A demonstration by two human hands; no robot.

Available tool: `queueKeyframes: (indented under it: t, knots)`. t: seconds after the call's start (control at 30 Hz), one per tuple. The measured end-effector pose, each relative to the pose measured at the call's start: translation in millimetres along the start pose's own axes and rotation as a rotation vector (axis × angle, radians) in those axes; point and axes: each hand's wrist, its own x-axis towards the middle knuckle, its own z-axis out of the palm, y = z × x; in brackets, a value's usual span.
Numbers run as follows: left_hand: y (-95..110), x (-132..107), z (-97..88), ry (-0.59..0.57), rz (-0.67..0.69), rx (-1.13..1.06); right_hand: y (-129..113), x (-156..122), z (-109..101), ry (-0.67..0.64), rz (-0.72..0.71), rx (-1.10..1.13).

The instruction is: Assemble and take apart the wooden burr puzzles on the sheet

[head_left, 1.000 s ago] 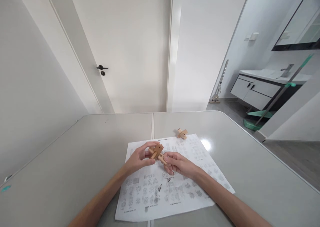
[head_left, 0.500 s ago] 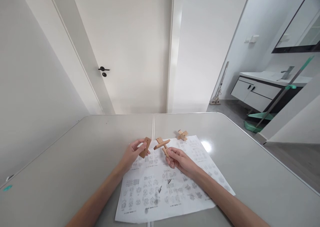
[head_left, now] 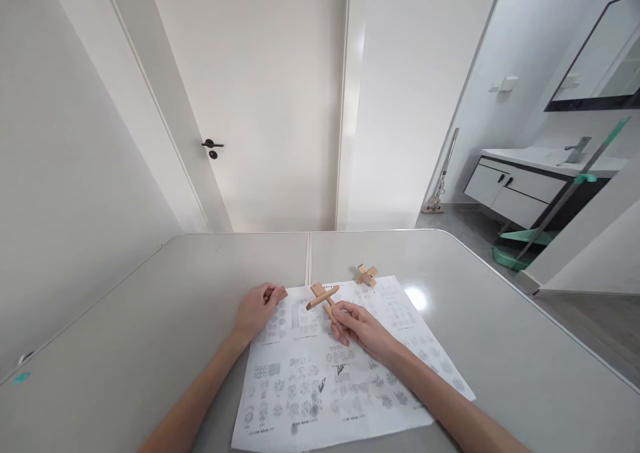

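Note:
Between the thumb and fingers of my right hand [head_left: 361,328] is a small assembly of crossed wooden puzzle pieces [head_left: 323,297], raised above the printed sheet. One bar lies slantwise across the others. My left hand [head_left: 256,314] is closed at the upper left corner of the sheet, low over the table. Only the reddish-brown end of a wooden block [head_left: 283,292] shows past its fingertips; the rest is hidden by the hand. Under both hands spreads the white instruction sheet [head_left: 345,433], covered in small grey drawings.
Another cluster of crossed wooden pieces [head_left: 367,275] rests at the sheet's far edge. The grey table [head_left: 150,320] has a seam down its middle and reaches toward a white door [head_left: 260,106]. A green dustpan [head_left: 510,258] stands on the floor at right.
My left hand has moved left and turned, so the block it showed flat-on is now mostly hidden. My right hand keeps its grip on the crossed pieces almost in place. The view has tilted slightly.

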Motion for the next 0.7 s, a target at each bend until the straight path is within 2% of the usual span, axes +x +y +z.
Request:
queueKeyframes:
  t: [0.2, 0.4, 0.53, 0.6, 0.7]
  knots:
    - [-8, 0, 2.9, 0.031, 0.088, 0.092, 0, 1, 1, -0.001, -0.001, -0.021]
    - [-20, 3, 10.4, 0.13, 0.136, 0.128, 1, -2, 1, -0.031, 0.006, -0.081]
    - [-13, 1, 7.1, 0.189, 0.185, 0.109, 1, -2, 2, -0.055, 0.003, -0.115]
    - [-4, -2, 3.8, 0.153, 0.235, 0.038, 1, -3, 3, -0.062, 0.009, -0.121]
    - [12, -10, 1.4, -0.109, 0.277, -0.308, -2, -3, 4, -0.069, 0.015, -0.125]
